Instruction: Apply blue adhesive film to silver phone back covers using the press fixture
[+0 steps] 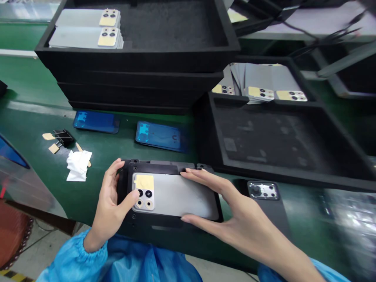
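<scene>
A silver phone back cover [182, 196] with a camera block and a yellow sticker lies in a black fixture [173, 167] near the bench's front edge. My left hand [110, 207] wraps round the fixture's left end, its thumb on the camera block. From the right, my right hand [232, 211] spans the cover with fingers apart, fingertips at its upper and lower edges. Behind the fixture lie two blue-filmed panels, one at the left [96, 122] and one in the middle [158, 136].
Stacked black trays [141, 60] with silver covers stand at the back; another black tray [282, 137] sits at the right. A dark phone cover [266, 203] lies right of the fixture. Binder clip [64, 138] and crumpled white tissue [78, 165] are at the left.
</scene>
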{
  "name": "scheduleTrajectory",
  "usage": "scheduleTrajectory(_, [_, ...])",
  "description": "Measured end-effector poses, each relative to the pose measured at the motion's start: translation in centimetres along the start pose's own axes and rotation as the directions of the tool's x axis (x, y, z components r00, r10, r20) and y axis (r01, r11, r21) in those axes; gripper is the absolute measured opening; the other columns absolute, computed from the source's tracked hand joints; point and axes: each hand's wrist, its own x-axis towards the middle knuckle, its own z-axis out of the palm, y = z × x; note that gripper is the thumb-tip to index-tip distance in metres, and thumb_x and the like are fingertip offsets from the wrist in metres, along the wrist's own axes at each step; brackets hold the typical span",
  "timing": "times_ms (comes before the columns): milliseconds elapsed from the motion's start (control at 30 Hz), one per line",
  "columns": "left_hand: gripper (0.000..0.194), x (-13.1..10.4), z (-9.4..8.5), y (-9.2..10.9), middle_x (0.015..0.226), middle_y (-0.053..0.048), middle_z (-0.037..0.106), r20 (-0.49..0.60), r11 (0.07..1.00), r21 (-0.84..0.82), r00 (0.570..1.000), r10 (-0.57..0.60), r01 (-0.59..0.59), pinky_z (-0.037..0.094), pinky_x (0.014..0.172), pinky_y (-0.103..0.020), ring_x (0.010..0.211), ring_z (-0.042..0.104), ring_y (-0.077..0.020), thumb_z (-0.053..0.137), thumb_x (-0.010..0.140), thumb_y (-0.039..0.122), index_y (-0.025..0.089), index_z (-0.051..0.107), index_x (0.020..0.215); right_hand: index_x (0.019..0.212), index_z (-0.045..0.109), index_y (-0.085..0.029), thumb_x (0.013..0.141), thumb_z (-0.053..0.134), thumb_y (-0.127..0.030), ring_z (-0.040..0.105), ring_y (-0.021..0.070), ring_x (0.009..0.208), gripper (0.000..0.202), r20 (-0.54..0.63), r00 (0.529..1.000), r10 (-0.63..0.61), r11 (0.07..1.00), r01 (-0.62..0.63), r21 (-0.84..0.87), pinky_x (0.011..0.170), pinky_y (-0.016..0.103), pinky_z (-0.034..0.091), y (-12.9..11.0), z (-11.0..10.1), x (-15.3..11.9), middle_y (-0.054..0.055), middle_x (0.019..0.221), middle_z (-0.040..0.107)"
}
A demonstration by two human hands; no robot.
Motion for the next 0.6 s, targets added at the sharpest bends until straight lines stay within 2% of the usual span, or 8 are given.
scheduleTrajectory(200, [0.055,0.07,0.03,-0.12,0.157,-0.006,0.046,0.018,1.000,-0.003,1.000,0.001,-0.001,0.037,0.122,-0.034,0.148,0.040,-0.0222,0.077,0.083,0.025,0.028,0.055,0.133,0.148,0.040,-0.033,0.089,0.073,-0.038,0.052,0.0335,0.140,0.068,0.002,1.000,-0.015,1.000,0.015,0.014,0.107,0.049,0.056,0.14,-0.01,0.05,0.007,0.146,0.062])
scheduleTrajectory(600, [0.057,0.67,0.14,-0.05,0.158,-0.009,0.042,0.015,0.998,0.058,1.000,-0.014,0.013,0.036,0.123,-0.042,0.148,0.041,-0.0276,0.077,0.081,0.029,0.026,0.054,0.132,0.151,0.039,-0.032,0.089,0.074,-0.035,0.050,0.0332,0.142,0.071,-0.003,1.000,-0.017,0.999,0.017,0.045,0.114,0.049,0.051,0.22,0.06,0.02,0.007,0.145,0.063])
